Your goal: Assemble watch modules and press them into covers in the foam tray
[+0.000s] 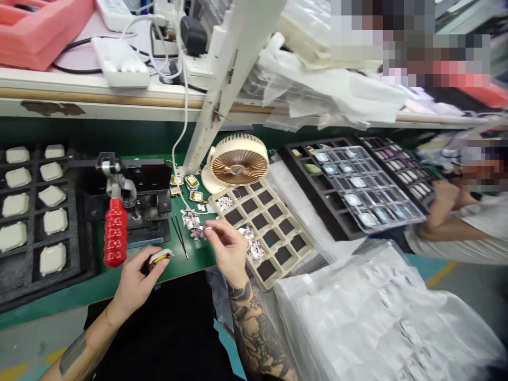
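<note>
Right forearm is lying nearest; left hand is gripping a yellow-edged device over the bench edge; right hand is pinching maybe a white tab, too small to confirm. Many loose tabs are remaining; more devices are sitting unhandled near the fan.

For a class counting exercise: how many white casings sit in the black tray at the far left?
9 white casings: four down the left column of the black tray, five down the right. More may lie beyond the picture's edge.
</note>
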Demonstrator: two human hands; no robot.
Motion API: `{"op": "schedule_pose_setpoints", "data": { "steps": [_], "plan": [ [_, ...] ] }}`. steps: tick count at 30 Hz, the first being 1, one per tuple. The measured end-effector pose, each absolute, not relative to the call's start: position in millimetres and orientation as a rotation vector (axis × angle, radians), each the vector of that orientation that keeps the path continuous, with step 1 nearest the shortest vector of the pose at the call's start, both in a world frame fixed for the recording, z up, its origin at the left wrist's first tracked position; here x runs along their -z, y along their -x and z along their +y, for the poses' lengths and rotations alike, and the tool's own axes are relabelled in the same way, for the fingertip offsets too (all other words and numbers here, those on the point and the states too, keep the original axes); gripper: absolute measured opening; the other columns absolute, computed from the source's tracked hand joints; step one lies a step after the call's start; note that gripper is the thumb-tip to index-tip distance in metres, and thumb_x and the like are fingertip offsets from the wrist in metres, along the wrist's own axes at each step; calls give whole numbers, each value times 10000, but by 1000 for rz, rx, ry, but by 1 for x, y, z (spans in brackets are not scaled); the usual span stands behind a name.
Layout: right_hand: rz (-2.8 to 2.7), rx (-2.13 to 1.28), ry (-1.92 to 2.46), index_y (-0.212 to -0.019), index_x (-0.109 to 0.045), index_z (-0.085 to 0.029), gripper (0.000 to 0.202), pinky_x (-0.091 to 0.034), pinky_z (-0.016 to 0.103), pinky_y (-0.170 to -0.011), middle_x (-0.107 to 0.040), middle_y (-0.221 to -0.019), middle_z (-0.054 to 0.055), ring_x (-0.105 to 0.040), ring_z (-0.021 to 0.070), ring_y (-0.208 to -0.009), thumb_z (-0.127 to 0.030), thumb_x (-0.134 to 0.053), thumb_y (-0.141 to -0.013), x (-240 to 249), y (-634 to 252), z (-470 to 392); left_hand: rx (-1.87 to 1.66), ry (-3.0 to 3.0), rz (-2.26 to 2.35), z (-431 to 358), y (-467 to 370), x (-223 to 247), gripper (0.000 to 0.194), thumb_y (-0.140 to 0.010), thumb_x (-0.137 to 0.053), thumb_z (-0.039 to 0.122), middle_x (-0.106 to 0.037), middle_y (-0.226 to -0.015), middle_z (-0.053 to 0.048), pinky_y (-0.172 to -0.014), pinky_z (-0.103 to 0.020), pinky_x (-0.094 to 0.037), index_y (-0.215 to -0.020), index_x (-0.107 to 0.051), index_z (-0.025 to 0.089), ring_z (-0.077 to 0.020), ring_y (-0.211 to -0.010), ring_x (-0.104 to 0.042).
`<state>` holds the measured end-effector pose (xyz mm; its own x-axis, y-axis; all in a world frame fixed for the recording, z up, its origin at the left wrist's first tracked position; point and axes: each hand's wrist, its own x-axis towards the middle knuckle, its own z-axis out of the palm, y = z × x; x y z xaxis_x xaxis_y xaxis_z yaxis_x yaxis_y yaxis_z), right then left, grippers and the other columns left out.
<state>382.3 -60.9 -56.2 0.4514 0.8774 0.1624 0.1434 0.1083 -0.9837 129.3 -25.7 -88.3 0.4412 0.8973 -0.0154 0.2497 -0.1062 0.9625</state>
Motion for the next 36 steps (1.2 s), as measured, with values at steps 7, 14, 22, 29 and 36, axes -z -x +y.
{"op": "schedule_pose_setpoints", "data": {
  "steps": [7, 14, 22, 29, 36],
  "plan": [
    [-1224, -787, 1317, -1126, -878, -323, 174, -619, 367, -866, -787, -1003, 45, -739, 197, -926, -258, -742, -1040, 53, -343, -60, -910, -1653, 991, -22, -140, 61, 93, -1024, -784, 311, -690, -897, -16, -722, -283, -457, -1029, -809, 222, -149, -752, -570],
    [-1359, -771, 1278, -1118, -868, -300, 177, -629, 351, -850, -744, -1035, 47, -734, 191, -955, -236, -721, -1044, 52, -330, -61, -910, -1691, 996, -24, -139, 60, 95, -1025, -786, 302, -649, -853, 1, -691, -277, -425, -1039, -800, 210, -136, -717, -526],
    [-1891, -365, 1249, -1518, -636, -217, 544, -616, 479, -921, -776, -1252, 136, -729, 288, -1073, -379, -787, -1021, 52, -335, -69, -782, -1405, 949, -27, -137, 64, 291, -1067, -703, 429, -612, -835, -11, -641, -281, -401, -925, -757, 180, -148, -720, -513],
    [-2011, -236, 1274, -1461, -628, -198, 522, -591, 463, -863, -785, -1183, 132, -734, 294, -1031, -391, -799, -1008, 46, -342, -69, -739, -1424, 868, -25, -133, 61, 287, -1048, -737, 454, -614, -861, -25, -680, -295, -405, -964, -787, 184, -164, -760, -539],
    [-2165, -46, 1301, -1379, -650, -156, 422, -544, 447, -838, -788, -1115, 134, -726, 284, -995, -371, -739, -1028, 40, -343, -67, -743, -1462, 901, -29, -135, 63, 309, -1056, -722, 465, -616, -842, -16, -692, -295, -401, -940, -753, 181, -163, -755, -532]
  ]
}}
